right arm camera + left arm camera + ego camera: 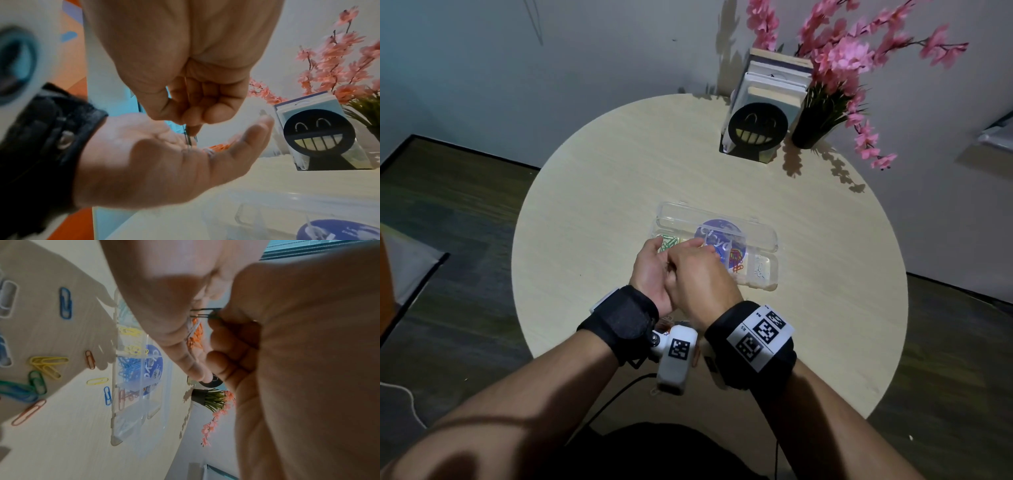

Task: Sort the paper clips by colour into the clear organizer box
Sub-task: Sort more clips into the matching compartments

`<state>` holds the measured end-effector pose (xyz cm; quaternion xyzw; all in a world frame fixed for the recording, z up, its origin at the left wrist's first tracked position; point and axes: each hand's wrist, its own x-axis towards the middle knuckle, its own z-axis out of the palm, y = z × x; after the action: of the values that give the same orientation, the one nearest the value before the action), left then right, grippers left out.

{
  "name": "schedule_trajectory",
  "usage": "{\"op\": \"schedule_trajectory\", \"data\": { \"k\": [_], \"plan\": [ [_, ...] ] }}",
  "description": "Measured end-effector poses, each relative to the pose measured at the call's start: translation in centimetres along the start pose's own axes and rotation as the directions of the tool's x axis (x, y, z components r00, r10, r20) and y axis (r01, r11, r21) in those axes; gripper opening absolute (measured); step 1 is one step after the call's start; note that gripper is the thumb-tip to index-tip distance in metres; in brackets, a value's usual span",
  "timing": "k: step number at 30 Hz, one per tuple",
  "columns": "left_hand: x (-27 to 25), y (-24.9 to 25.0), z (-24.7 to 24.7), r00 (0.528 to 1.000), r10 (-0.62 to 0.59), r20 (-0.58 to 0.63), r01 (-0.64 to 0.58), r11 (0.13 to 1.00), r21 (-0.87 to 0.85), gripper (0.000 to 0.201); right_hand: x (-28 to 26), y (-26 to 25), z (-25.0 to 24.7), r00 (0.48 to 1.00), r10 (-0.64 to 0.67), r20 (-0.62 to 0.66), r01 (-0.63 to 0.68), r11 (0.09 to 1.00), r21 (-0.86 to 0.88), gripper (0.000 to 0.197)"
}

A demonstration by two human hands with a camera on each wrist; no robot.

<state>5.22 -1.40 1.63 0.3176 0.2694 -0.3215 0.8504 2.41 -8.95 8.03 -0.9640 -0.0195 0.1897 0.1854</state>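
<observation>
The clear organizer box [765,279] lies open mid-table, its lid with a round blue sticker [722,236] folded back. Its compartments hold green [667,242], yellow [130,332], blue [129,367], red [736,261] and white [759,272] clips. My left hand [652,265] is held palm up over the box's left end, with orange clips [221,147] and a white one lying in it. My right hand [697,269] reaches into that palm and pinches a dark green clip [205,313]. Several loose clips [49,362] lie on the table [602,205] in front of the box.
A black smiling-face bookend [758,128] with books stands at the table's back right, next to a dark pot of pink flowers [812,127]. The round table's front edge is under my wrists. A black cable hangs below it.
</observation>
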Motion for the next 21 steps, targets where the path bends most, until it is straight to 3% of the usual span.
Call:
{"op": "schedule_trajectory", "data": {
  "k": [3, 6, 9, 21],
  "plan": [
    [-0.2, 0.2, -0.1, 1.000, 0.005, 0.024, -0.005, 0.999, -0.035, 0.055, 0.5, 0.4, -1.2, 0.985, -0.064, -0.163, 0.083, 0.990, 0.114, 0.018],
    [-0.1, 0.6, -0.6, 0.999, 0.018, 0.051, -0.014, 0.997, -0.080, 0.050, 1.7, 1.1, -2.6, 0.975, 0.012, -0.223, 0.064, 0.942, 0.329, 0.013],
    [-0.3, 1.2, -1.7, 0.999, 0.047, 0.019, -0.045, 0.995, -0.087, 0.052, 3.6, 2.1, -3.9, 0.960, 0.068, -0.273, 0.052, 0.911, 0.410, 0.013],
    [-0.6, 4.1, -6.8, 0.988, 0.119, -0.101, -0.131, 0.984, -0.123, 0.051, 12.8, 1.7, 0.8, 0.994, 0.106, -0.030, -0.101, 0.985, 0.140, 0.011]
  ]
}}
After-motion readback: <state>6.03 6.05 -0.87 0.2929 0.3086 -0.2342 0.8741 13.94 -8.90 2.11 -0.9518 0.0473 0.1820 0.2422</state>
